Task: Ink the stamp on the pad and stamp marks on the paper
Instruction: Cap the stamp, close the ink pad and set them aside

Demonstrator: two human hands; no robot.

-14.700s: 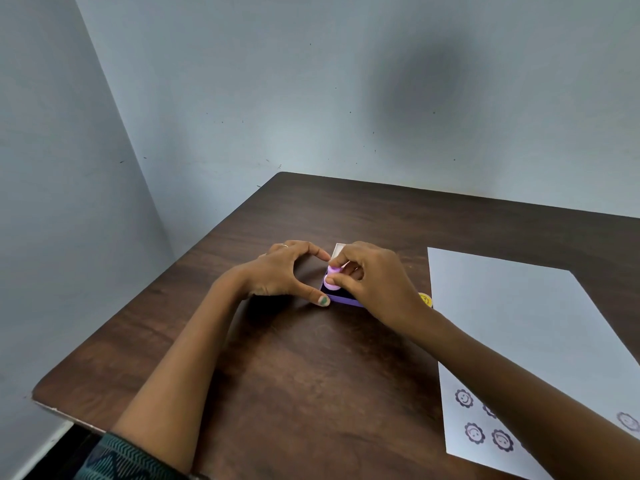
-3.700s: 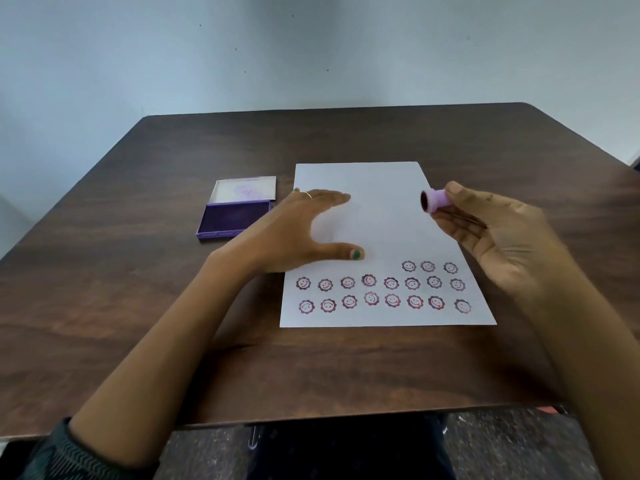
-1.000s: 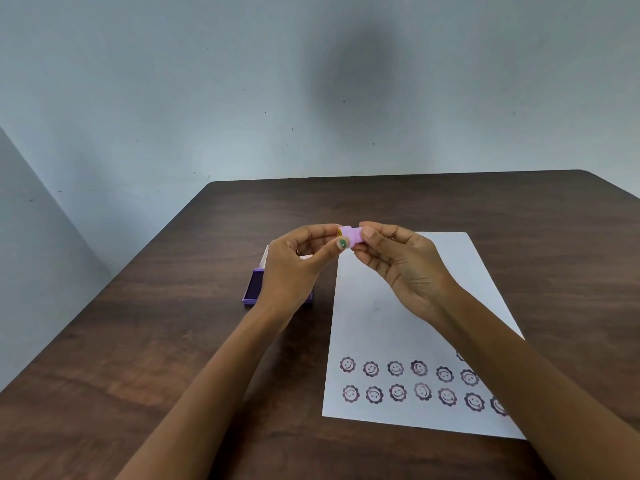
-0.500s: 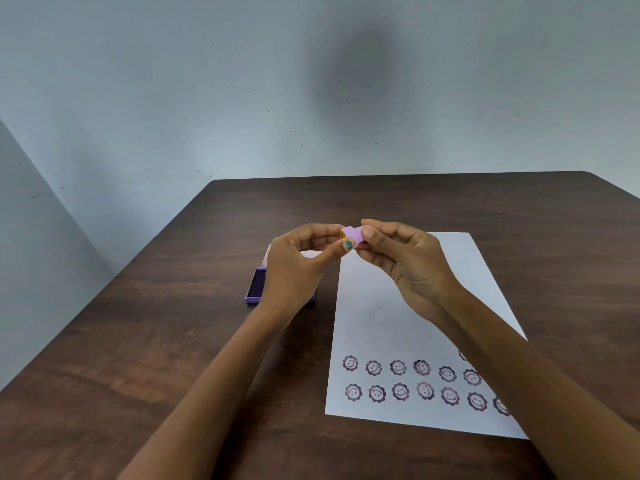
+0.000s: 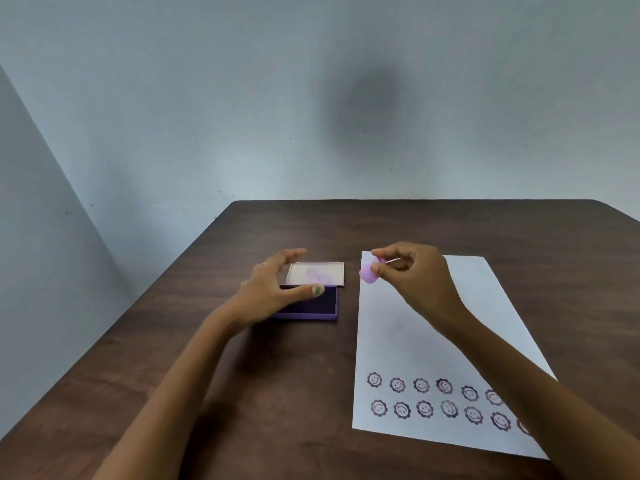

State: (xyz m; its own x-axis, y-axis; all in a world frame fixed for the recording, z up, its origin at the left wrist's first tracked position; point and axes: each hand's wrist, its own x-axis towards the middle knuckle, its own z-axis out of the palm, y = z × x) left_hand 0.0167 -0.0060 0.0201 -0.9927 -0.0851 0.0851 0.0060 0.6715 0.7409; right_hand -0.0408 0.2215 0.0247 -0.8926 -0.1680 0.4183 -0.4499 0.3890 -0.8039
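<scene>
Stamp (image 5: 367, 274) pinched in right hand (image 5: 412, 275) above paper (image 5: 415, 327) top corner; ink pad (image 5: 311, 304) just left, nearer. Left hand (image 5: 277, 289) spread wide, hovering over pad.

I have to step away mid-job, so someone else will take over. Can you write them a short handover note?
Right hand: pinching the small purple stamp above the far end of the paper.
Left hand: open, empty, hovering over the ink pad, which sits with its lid open, left of the paper.
Done: two rows of smiley flower marks along the paper's near edge.
Left: ink the stamp on the pad, then stamp the blank area above the rows.
</scene>
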